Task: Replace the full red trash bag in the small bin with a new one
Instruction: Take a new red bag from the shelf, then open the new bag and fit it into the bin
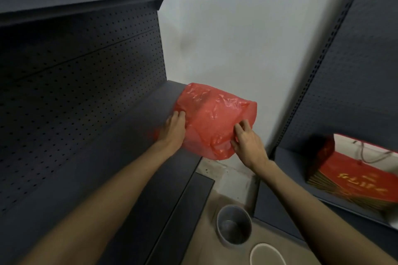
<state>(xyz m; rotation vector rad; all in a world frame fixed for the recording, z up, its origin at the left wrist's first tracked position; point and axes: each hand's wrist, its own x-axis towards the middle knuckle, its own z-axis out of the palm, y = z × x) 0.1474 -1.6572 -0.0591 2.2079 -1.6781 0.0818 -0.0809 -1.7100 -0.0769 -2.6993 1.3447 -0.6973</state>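
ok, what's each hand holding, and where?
Both grip the red trash bag: left hand at its left edge, right hand pinching its lower right edge.

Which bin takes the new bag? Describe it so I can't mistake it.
Look at the floor in the corner between the dark shelving units. The small bin stands below the red bag: grey, round, open-topped, unlined. The container beside it has a white rim.

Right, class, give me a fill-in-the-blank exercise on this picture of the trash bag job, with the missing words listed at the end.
1. Both hands, the left hand and the right hand, hold a plastic bag coloured ____.
2. The small grey bin stands on the ____.
3. The bin has ____ bag in it.
4. The gift bag sits on a shelf to the person's ____.

Missing words: red; floor; no; right
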